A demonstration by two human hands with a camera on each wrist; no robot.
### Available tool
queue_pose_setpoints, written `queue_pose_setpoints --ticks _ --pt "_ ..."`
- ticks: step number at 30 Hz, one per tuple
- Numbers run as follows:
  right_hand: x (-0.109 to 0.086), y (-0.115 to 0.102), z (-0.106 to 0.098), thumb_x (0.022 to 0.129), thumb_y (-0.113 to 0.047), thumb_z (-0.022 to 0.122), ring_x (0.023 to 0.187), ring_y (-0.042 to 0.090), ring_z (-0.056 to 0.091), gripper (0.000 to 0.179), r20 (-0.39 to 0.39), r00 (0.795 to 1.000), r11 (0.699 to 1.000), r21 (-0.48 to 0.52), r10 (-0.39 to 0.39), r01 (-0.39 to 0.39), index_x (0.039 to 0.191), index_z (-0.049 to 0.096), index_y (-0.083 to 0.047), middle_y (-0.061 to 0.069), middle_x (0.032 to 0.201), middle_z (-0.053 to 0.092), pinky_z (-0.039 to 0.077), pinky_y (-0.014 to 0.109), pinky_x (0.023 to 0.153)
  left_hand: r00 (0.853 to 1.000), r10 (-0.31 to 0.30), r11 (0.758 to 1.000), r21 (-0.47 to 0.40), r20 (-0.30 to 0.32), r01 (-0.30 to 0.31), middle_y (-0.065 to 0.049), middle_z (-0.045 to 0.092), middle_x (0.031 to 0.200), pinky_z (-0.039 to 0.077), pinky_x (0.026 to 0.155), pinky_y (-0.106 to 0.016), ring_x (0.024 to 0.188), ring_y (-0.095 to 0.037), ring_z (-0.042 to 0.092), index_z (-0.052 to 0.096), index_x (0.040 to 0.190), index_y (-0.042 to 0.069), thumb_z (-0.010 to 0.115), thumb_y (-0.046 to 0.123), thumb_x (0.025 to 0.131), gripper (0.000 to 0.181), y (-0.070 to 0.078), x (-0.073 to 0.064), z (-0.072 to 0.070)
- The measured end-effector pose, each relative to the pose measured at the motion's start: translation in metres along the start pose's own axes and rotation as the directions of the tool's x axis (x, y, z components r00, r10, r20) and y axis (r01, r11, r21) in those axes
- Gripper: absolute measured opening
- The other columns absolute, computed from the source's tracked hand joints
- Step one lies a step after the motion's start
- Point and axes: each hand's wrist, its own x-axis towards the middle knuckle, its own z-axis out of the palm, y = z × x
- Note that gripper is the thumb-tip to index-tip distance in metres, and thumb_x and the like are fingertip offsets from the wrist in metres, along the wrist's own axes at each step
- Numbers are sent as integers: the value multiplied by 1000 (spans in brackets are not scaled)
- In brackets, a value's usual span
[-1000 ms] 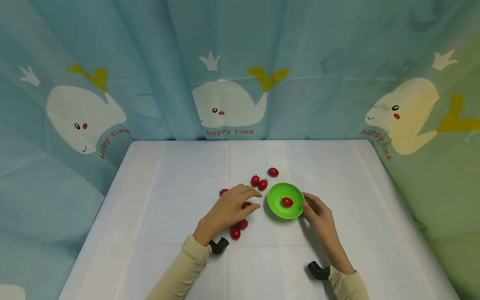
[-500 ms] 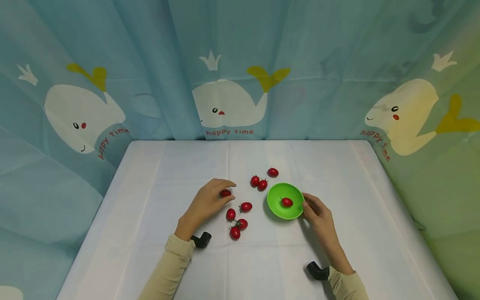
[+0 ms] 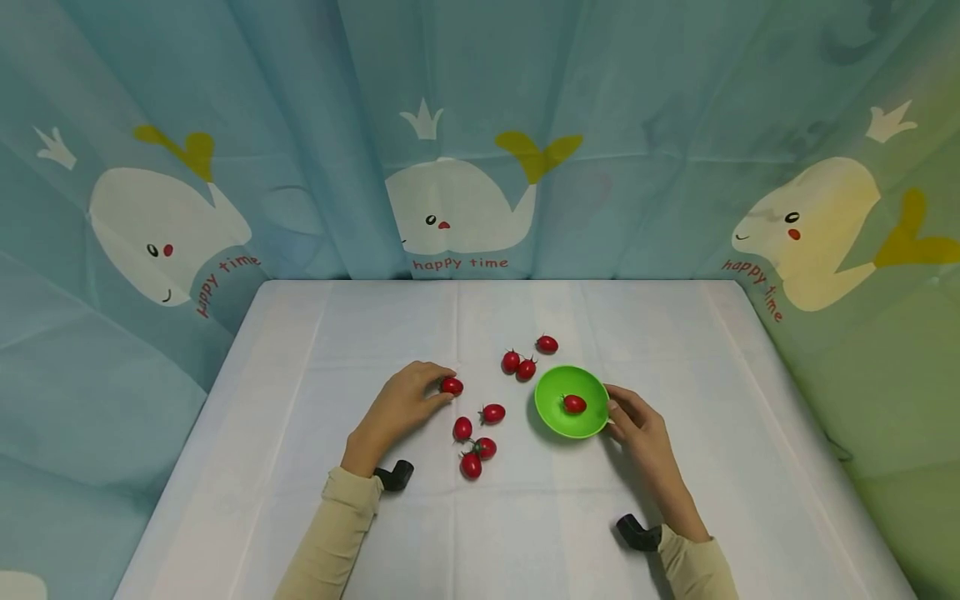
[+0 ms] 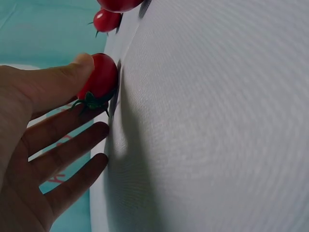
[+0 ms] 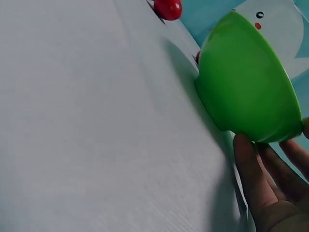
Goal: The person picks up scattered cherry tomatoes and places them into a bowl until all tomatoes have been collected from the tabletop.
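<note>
In the head view my left hand (image 3: 401,408) has its thumb and forefinger on either side of a red cherry tomato (image 3: 452,386) left of centre. The left wrist view shows that cherry tomato (image 4: 100,77) pinched low at the cloth, its green stem end towards the palm and the other fingers spread. My right hand (image 3: 641,442) holds the right side of a small green bowl (image 3: 555,386), thumb at the rim. Seen from the right wrist, fingers touch the underside of the bowl (image 5: 246,82). One cherry tomato (image 3: 574,404) lies inside it.
Several cherry tomatoes (image 3: 470,465) lie loose between my left hand and the bowl. Two more tomatoes (image 3: 517,365) and a single tomato (image 3: 547,344) sit behind the bowl. A white cloth (image 3: 360,325) covers the table, with a whale-print curtain (image 3: 300,125) around it.
My left hand has moved left from above the middle tomatoes to the leftmost one, and its thumb and forefinger have closed on it. The right hand and bowl stay in place.
</note>
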Motion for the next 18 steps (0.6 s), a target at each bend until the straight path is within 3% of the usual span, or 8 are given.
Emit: queue_pose_setpoints --ticks 8,18 --pt "3 1 -6 109 -37 56 114 -11 60 53 34 999 1000 -4 2 -2 149 53 -3 19 154 52 57 15 89 1000 -14 1000 21 12 13 -5 74 125 56 105 -43 118 -24 67 72 131 13 78 20 95 37 1 0 2" --pt "5 1 -6 109 -34 56 115 -10 59 51 46 999 1000 6 2 -3 149 53 -3 20 153 52 57 16 90 1000 -3 999 50 -5 3 -4 75 124 56 104 -44 119 -24 68 71 130 12 76 25 97 36 2 0 1"
